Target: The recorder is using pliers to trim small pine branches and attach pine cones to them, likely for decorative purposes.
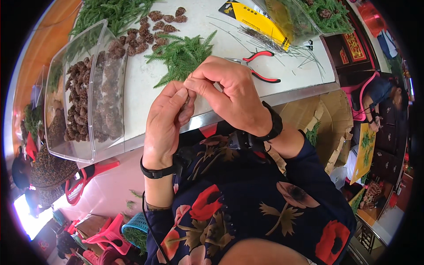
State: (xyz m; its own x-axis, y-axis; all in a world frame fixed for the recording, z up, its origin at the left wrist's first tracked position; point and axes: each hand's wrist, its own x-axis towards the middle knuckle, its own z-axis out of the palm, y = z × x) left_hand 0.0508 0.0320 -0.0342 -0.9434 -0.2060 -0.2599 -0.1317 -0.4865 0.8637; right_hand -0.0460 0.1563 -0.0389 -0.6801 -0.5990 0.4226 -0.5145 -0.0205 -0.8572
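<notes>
My left hand (165,112) and my right hand (232,95) meet at the table's near edge, fingertips pinched together. A bunch of green needle-leaved sprigs (183,55) fans out just beyond them, and its base runs in behind my fingers. My left fingers are curled round its hidden stem end. Thumb and forefinger of my right hand pinch at the same spot; whatever thin piece they grip is too small to make out. Beyond my right hand lie red-and-black handled pliers (260,66), their jaws partly covered by it.
A clear plastic bin (92,88) of brown pine cones stands at left, with loose cones (145,35) beside it. More greenery (106,17) lies at the far left. Thin wires (265,39) and a yellow package (254,20) are at the far right. Another person (382,99) works at right.
</notes>
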